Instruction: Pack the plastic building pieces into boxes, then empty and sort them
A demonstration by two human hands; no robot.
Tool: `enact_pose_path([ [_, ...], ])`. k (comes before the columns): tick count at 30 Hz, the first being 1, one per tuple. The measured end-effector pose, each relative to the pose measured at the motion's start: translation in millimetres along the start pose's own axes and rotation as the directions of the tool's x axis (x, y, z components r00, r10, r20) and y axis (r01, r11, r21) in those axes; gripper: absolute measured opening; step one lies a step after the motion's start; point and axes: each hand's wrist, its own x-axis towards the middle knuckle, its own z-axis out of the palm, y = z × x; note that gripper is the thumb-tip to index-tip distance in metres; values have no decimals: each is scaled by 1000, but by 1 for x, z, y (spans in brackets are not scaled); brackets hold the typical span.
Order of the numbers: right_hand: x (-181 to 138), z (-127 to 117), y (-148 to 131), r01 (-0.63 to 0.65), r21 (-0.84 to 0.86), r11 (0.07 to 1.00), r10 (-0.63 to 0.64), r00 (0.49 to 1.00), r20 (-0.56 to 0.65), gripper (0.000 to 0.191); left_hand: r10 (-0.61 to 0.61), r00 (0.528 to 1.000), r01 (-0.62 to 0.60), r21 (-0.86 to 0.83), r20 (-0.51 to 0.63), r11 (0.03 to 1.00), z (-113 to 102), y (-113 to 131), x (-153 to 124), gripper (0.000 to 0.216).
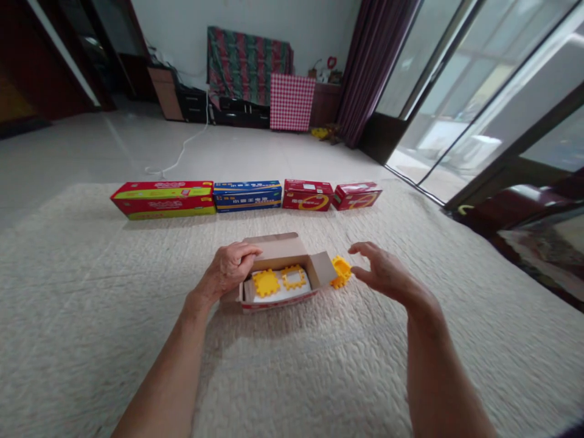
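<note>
An open cardboard box (278, 250) lies on the cream mat in front of me, lid flap up at the back. Two yellow toothed puzzle pieces (266, 283) lie inside on a white sheet, one solid and one (293, 277) with a square hole. My left hand (230, 267) rests curled on the box's left edge, fingers over the rim. My right hand (381, 271) hovers just right of the box, fingers apart and slightly bent, holding nothing. A third yellow piece (341, 271) lies on the mat by the box's right flap, next to my right fingertips.
Several flat boxes stand in a row at the mat's far edge: a red-yellow one (164, 199), a blue one (247, 195), two red ones (308, 194). Tiled floor lies beyond, with a cable, dark cabinets and a checked cloth. Glass sliding doors and a curtain are on the right.
</note>
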Motion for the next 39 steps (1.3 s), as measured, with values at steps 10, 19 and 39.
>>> enact_pose_path([
  [10, 4, 28, 8, 189, 7, 982, -186, 958, 218, 68, -16, 1000, 16, 13, -6, 1000, -1, 2, 0, 24],
  [19, 3, 6, 0, 188, -14, 982, -184, 973, 137, 43, -24, 1000, 24, -6, -6, 1000, 0, 2, -1, 25],
  [39, 20, 25, -94, 400, 74, 914, -406, 900, 159, 38, -9, 1000, 9, -3, -17, 1000, -1, 3, 0, 25],
])
